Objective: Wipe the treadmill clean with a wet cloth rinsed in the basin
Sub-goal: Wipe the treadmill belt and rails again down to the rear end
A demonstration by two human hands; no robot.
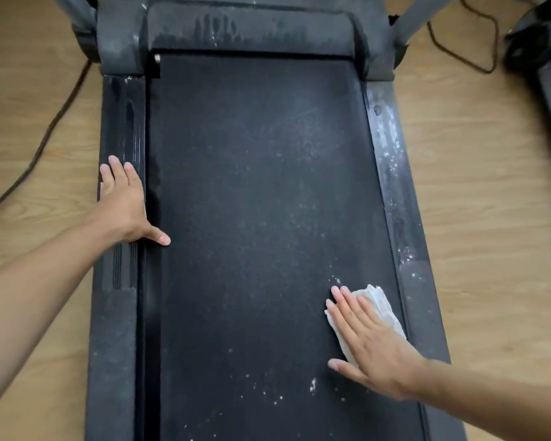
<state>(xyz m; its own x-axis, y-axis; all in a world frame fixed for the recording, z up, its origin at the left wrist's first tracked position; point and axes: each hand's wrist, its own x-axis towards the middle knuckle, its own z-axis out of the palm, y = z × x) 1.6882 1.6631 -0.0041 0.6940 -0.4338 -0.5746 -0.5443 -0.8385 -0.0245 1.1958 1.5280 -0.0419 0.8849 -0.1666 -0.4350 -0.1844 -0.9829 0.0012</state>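
Note:
A dusty black treadmill fills the view, its belt (255,202) speckled with white flecks. A white cloth (383,305) lies on the belt's right side near the right side rail (395,186). My right hand (368,348) presses flat on the cloth with straight fingers, covering most of it. My left hand (123,203) rests flat on the left side rail (121,122), its thumb reaching onto the belt's edge. The grey motor cover (248,27) at the far end shows smeared wet finger marks. No basin is in view.
Wooden floor (490,218) lies on both sides of the treadmill. A black cable (42,144) trails along the floor at the left, another cable (477,43) loops at the upper right. Part of a dark machine (544,58) stands at the right edge.

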